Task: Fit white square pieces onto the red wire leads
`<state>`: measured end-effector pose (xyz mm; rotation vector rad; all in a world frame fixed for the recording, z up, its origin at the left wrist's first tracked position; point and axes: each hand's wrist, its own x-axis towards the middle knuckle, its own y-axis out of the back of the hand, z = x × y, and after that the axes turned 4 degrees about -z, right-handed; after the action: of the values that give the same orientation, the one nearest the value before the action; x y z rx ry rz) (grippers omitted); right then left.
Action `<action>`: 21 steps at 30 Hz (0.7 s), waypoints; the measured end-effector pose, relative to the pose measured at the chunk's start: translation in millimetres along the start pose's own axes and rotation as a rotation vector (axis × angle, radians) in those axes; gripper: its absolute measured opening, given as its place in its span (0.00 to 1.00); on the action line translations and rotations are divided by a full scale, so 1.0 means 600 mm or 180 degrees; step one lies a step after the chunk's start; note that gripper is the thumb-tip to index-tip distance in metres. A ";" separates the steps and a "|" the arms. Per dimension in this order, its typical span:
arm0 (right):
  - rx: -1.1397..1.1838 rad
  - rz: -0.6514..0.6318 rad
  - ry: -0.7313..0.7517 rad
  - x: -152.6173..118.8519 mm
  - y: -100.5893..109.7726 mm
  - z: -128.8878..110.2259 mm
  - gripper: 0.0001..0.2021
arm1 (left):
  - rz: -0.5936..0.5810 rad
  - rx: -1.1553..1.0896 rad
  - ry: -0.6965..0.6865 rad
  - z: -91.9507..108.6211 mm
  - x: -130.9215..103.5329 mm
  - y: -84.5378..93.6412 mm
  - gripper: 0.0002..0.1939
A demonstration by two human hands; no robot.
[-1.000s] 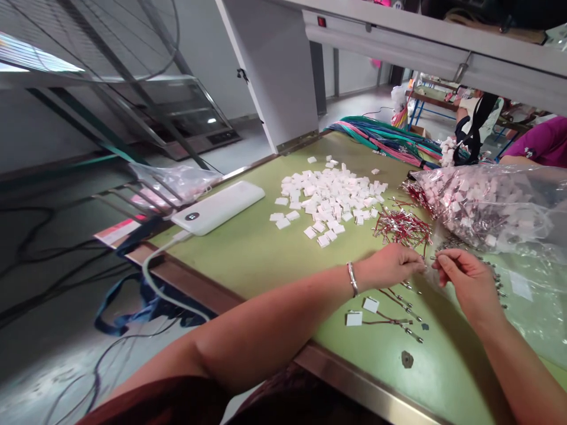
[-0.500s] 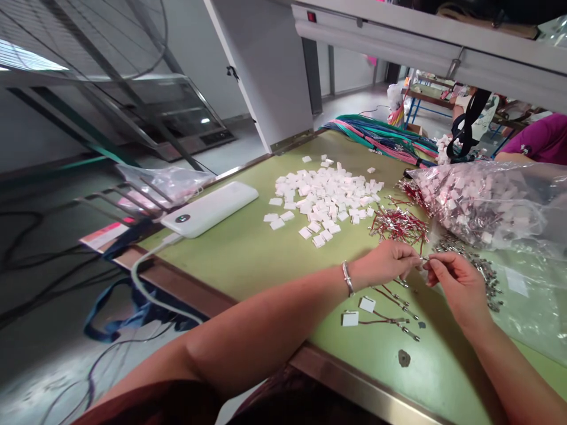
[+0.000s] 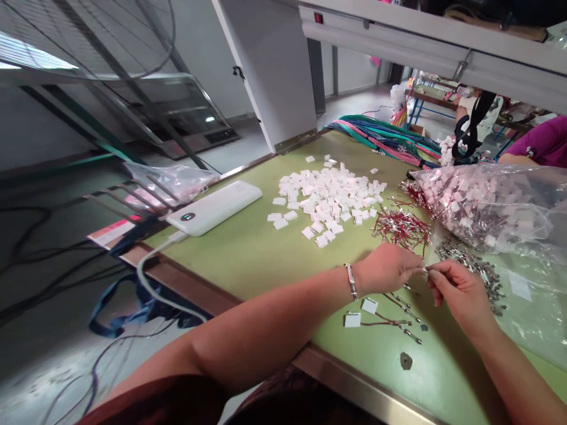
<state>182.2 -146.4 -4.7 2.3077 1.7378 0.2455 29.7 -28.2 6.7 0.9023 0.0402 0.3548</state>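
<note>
A green, smooth-topped table (image 3: 208, 257) with a metal edge is carrying everything; a clear, crinkled plastic bag (image 3: 482, 198) is slumping on it, bulging with pale blocky pieces; a long bundle of cables (image 3: 385, 139), blue, green and pink, is lying along the far edge; the left hand (image 3: 390, 268) and the right hand (image 3: 465, 292) are meeting over the table, thumbs and fingers pinching a small piece (image 3: 425, 270), its exact shape too tiny to tell; a white slab-shaped device (image 3: 217, 209), glossy and rounded, is resting at the left; a heap of white tiles (image 3: 330, 195), flat, squarish and matte, is spreading mid-table; red leads (image 3: 403, 227), thin and metal-tipped, are tangling just beyond the hands; small metal fittings (image 3: 491, 280) are clustering beside the right hand; nearer the front edge, two white connectors (image 3: 353, 319) are lying with dark red wires running to shiny cylindrical ends (image 3: 413, 336); judged by joined pieces, only a few are appearing complete, others partly hiding under the left hand, while most tiles, leads and fittings are lying loose, suggesting an early stage
</note>
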 end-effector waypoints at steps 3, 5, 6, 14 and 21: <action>-0.0036 0.0024 -0.0070 0.005 -0.005 0.002 0.13 | -0.0205 0.0560 0.0129 0.007 0.004 0.004 0.12; -0.0408 0.0011 -0.0079 0.013 -0.001 0.002 0.14 | -0.0427 0.0790 0.0353 0.012 0.009 0.005 0.13; -0.0704 0.0024 -0.0024 0.018 0.004 0.001 0.13 | -0.0527 0.0883 0.0444 0.013 0.012 0.003 0.14; -0.2208 0.0266 0.0664 0.089 0.031 -0.038 0.15 | -0.0422 0.1318 0.0160 -0.019 0.011 -0.016 0.06; -0.3505 0.0313 0.0535 0.175 -0.031 -0.044 0.11 | -0.0415 0.1042 0.0404 -0.007 0.005 0.009 0.11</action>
<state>187.1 -38.6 14.3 1.5426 1.0646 1.1075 30.4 -20.8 8.4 1.1934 0.2793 0.2875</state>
